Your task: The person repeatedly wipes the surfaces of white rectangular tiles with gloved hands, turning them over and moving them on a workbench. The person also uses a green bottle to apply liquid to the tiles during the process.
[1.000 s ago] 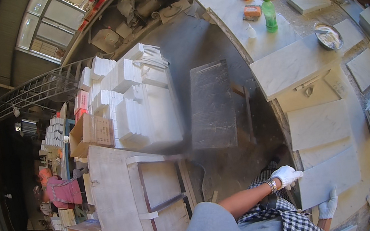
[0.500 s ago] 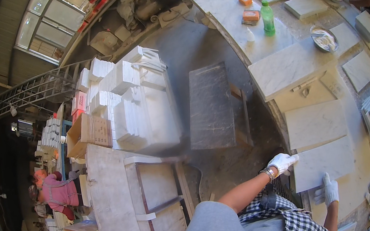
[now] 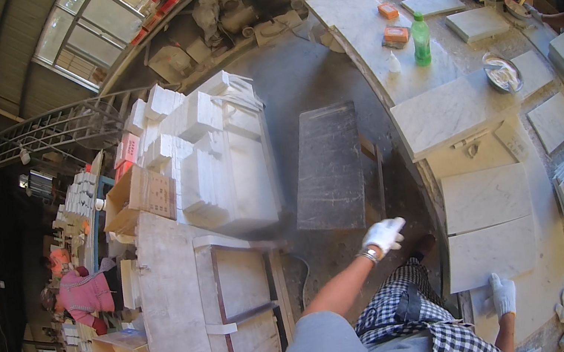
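Both my hands wear white knitted gloves. My left hand [image 3: 384, 235] is held over the floor beside the bench, holding nothing, with its fingers stretched out. My right hand [image 3: 503, 294] touches the near edge of a pale grey-white stone slab [image 3: 492, 256], its fingers stretched out against it. That slab lies flat on the workbench, close to the bench edge. Just beyond it lies a second slab [image 3: 486, 198] of similar size, the two edges nearly meeting.
A longer marbled slab [image 3: 441, 116], a metal bowl [image 3: 502, 73] and a green bottle [image 3: 420, 40] stand farther along the bench. A dark stone-topped low table [image 3: 327, 168] stands left of it. Stacked white slabs [image 3: 222, 179] and a person in pink [image 3: 87, 292] are farther left.
My left hand has come off the slab's left edge and moved left and up over the floor. My right hand has slid slightly down to the slab's near edge. The view has shifted slightly.
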A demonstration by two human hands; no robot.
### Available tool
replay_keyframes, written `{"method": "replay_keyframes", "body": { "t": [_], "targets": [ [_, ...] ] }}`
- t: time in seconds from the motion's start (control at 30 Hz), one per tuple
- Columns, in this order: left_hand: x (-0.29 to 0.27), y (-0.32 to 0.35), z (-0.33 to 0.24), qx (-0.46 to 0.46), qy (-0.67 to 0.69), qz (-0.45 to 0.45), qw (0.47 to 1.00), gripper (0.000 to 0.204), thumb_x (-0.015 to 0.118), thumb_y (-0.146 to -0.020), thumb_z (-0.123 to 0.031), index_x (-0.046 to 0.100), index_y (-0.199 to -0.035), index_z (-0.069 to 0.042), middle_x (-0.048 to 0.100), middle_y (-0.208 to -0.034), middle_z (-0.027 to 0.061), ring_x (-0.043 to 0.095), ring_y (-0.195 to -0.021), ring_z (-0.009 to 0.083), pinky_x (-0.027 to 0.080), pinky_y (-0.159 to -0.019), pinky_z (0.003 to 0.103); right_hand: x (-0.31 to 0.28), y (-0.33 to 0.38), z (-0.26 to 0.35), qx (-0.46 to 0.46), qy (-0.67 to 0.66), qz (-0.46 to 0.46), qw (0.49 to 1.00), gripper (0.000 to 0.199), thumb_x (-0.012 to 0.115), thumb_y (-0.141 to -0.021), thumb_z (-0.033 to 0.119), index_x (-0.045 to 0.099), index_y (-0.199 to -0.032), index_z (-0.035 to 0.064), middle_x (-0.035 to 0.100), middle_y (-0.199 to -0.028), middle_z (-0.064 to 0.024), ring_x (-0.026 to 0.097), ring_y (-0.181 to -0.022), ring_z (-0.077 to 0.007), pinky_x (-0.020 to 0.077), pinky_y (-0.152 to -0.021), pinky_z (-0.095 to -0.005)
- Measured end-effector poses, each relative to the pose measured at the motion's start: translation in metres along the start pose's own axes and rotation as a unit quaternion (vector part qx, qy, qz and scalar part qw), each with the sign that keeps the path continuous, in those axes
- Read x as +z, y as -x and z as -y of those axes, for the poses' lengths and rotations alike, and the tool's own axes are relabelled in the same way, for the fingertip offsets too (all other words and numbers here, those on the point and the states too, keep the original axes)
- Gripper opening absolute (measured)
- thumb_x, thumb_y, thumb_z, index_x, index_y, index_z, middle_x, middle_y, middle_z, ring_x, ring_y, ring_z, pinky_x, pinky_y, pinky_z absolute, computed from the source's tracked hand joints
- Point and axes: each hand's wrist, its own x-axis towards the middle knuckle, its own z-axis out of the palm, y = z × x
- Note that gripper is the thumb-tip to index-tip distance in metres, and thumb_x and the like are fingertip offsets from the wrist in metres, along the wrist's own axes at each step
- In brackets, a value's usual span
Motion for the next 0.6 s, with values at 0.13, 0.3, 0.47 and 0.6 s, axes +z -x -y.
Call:
{"method": "replay_keyframes", "body": {
  "t": [0.13, 0.3, 0.47, 0.6],
  "targets": [
    [-0.174, 0.016, 0.011, -0.080, -0.189, -0.380, 0.902, 0.056, 0.060, -0.093, -0.038, 0.044, -0.137, -0.007, 0.064, -0.123, 0.0197, 0.068, -0.102, 0.0352, 0.055, -0.085, 0.046, 0.001, 0.007, 0.007, 0.069, -0.100, 0.014, 0.992, 0.051, 0.061, -0.100, 0.041, 0.063, -0.072, -0.0022, 0.060, -0.053, -0.0142, 0.061, -0.039, -0.0272, 0.0473, -0.035, -0.0402],
    [-0.359, 0.060, 0.053, -0.168, -0.156, -0.580, 0.782, 0.080, 0.058, -0.092, -0.030, 0.021, -0.159, -0.007, 0.060, -0.134, 0.0266, 0.066, -0.115, 0.0405, 0.057, -0.089, 0.048, 0.003, 0.006, 0.009, 0.100, -0.121, 0.013, 0.987, 0.051, 0.062, -0.099, 0.042, 0.061, -0.073, -0.0013, 0.060, -0.053, -0.0159, 0.058, -0.036, -0.0290, 0.0463, -0.029, -0.0438],
    [-0.450, 0.062, 0.105, -0.055, 0.027, -0.615, 0.786, 0.077, 0.056, -0.093, -0.010, 0.016, -0.159, -0.012, 0.056, -0.136, 0.0225, 0.069, -0.108, 0.0342, 0.064, -0.075, 0.047, 0.005, 0.004, 0.001, 0.093, -0.145, 0.009, 0.985, 0.050, 0.062, -0.099, 0.043, 0.062, -0.075, -0.0020, 0.060, -0.053, -0.0161, 0.058, -0.036, -0.0290, 0.0472, -0.029, -0.0455],
    [-0.459, 0.062, 0.112, -0.065, 0.024, -0.570, 0.818, 0.084, 0.058, -0.092, -0.008, 0.010, -0.160, -0.015, 0.055, -0.137, 0.0224, 0.069, -0.109, 0.0337, 0.064, -0.076, 0.049, 0.006, 0.004, -0.004, 0.087, -0.141, 0.008, 0.986, 0.050, 0.062, -0.099, 0.041, 0.063, -0.074, -0.0021, 0.060, -0.054, -0.0149, 0.058, -0.037, -0.0278, 0.0473, -0.030, -0.0432]
  ]
}}
